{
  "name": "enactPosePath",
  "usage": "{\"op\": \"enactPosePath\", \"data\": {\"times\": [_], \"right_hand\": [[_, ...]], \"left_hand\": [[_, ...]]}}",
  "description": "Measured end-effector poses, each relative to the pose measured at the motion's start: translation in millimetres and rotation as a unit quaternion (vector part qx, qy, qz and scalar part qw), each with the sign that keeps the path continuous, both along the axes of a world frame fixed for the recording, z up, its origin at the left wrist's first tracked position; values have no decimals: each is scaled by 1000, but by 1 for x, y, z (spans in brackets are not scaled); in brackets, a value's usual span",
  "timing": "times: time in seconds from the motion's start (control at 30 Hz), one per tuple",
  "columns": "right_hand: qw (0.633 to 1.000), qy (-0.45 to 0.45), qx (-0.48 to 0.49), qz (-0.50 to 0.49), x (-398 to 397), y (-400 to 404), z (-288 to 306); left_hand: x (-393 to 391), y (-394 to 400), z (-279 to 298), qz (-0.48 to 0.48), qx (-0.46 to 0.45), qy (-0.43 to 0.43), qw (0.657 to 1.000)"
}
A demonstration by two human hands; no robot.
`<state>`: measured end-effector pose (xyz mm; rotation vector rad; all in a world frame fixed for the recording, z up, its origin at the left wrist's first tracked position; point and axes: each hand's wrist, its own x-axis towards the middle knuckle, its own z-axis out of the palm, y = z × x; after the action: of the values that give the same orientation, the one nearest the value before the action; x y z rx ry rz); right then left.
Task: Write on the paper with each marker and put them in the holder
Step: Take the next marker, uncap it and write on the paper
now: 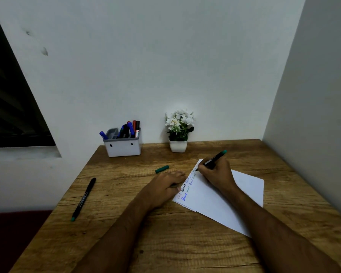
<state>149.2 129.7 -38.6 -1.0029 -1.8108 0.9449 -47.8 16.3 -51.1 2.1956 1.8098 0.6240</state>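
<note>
Two loose markers [215, 157] [83, 199], one cap [162, 169], one holder [123, 147].

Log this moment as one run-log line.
right hand: writing, green marker | left hand: steadies paper | cap: off, on table | holder: several markers | spare marker: table

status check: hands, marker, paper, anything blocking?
Right hand grips green marker, tip on paper. Left hand flat at paper's edge. Green cap loose on desk; one marker left. Holder unobstructed.
</note>
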Motion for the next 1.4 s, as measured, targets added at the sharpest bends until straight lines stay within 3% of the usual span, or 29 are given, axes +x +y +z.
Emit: {"op": "enactPosePath", "data": {"times": [0.33,0.63,0.9,1.0,1.07,1.13,1.2,1.27,1.33,1.4], "right_hand": [[1000,9,3,17,-6,-2,14],[998,17,31,47,-10,-7,23],[997,18,33,62,-11,-8,18],[996,25,35,80,-13,-13,18],[995,34,40,84,-15,-16,19],[993,49,51,96,-18,-21,22],[989,62,73,115,-21,-29,27],[985,71,80,133,-23,-38,33],[984,71,76,147,-25,-46,37],[982,70,83,155,-27,-53,38]], "left_hand": [[-4,-1,21,46,5,-19,999],[-18,18,22,158,48,103,981],[-7,15,21,234,54,150,959],[-6,15,22,260,92,138,951],[-2,13,26,295,161,61,940],[4,8,37,345,226,-68,909],[10,5,46,399,205,-234,863],[9,6,51,422,128,-462,769],[7,3,55,399,51,-655,640],[7,-2,54,379,16,-728,571]]}}
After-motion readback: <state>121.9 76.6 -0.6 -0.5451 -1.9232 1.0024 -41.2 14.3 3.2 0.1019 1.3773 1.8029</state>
